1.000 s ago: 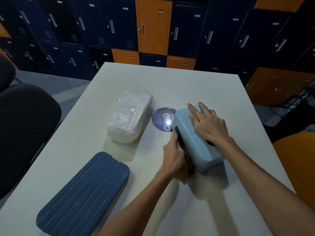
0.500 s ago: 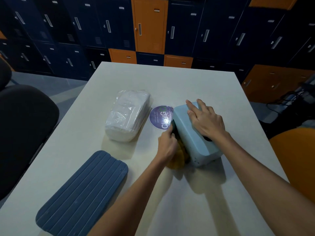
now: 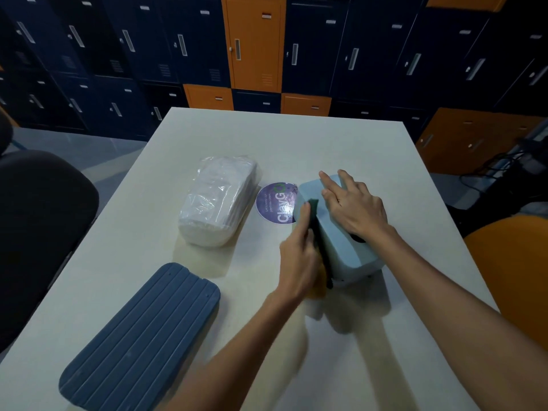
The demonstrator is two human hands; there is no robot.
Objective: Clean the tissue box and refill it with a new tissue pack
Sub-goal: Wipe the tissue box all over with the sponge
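A light blue tissue box (image 3: 341, 241) lies on the white table (image 3: 296, 143), right of centre. My right hand (image 3: 353, 209) rests flat on top of it with straight fingers. My left hand (image 3: 299, 256) grips a sponge (image 3: 315, 229), dark green on one face and yellow on the other, and presses it against the box's left side. A clear-wrapped pack of white tissues (image 3: 218, 203) lies to the left. The box's dark blue ribbed lid (image 3: 142, 336) lies near the front left.
A round purple sticker (image 3: 275, 203) sits on the table between the pack and the box. A black chair (image 3: 38, 232) stands at the left, an orange seat (image 3: 513, 262) at the right. Blue and orange lockers (image 3: 255, 43) line the back.
My left hand has slid the sponge along the box's left side, away from me toward the far end. My right hand has stayed on top of the box.
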